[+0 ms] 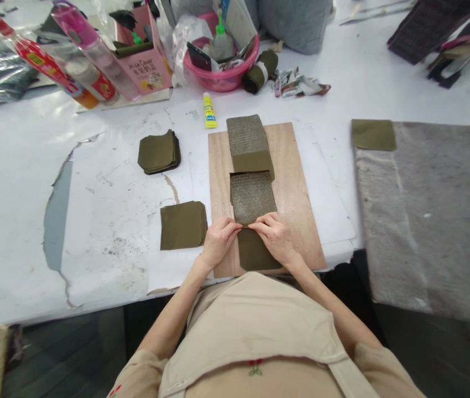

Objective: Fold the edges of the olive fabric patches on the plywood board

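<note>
My left hand (219,239) and my right hand (275,236) face each other over a wooden board (300,221). Both pinch the near edge of an olive fabric piece (252,199) whose grey, textured side is up. Just below my fingertips, a smooth olive part (259,251) lies flat on the board; whether it is the same piece I cannot tell. Farther up the board lies another piece with a grey textured face (247,134) and an olive band. Left of my left hand sits a stack of olive fabric pieces (182,225), with a second stack (158,152) behind it.
A yellow glue tube (209,111) lies beyond the board. Behind it stand a pink basket (222,82) of tools, an olive roll (261,72), a pink box (147,69) and bottles (94,61). At right, a grey sheet-covered surface (429,215) bears an olive piece (374,135).
</note>
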`<action>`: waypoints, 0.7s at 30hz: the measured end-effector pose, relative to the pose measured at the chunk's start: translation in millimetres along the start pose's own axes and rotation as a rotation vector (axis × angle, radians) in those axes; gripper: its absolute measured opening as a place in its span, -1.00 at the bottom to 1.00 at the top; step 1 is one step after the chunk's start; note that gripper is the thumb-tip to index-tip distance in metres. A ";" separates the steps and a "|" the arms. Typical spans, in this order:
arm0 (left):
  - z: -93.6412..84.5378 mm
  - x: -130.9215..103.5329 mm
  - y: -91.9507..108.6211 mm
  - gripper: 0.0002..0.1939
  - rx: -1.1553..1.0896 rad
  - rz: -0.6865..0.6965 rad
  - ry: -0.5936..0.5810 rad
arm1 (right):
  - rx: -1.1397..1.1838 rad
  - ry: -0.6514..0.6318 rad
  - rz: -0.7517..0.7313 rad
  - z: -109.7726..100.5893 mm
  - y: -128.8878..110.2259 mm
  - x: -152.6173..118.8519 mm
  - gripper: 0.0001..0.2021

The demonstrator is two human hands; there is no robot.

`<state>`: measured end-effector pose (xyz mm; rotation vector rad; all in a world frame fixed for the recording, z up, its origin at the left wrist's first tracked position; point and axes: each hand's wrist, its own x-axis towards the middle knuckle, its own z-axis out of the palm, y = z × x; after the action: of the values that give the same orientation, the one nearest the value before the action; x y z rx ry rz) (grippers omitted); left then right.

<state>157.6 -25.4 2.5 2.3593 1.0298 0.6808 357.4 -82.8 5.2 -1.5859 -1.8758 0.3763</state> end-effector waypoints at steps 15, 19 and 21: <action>1.4 -7.5 -1.8 -0.80 0.082 0.057 -0.022 | -0.053 -0.010 -0.013 1.8 0.9 -0.8 -0.80; -0.3 -5.6 -2.3 -0.80 0.010 0.025 -0.010 | -0.051 -0.023 -0.001 2.0 0.9 -0.3 -0.79; -0.9 -5.0 -2.4 -0.81 -0.009 0.016 -0.009 | -0.047 -0.027 0.002 1.7 0.9 -0.2 -0.78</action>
<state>152.9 -27.6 0.5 2.3633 1.0029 0.6794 357.0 -82.5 3.4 -1.6209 -1.9162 0.3584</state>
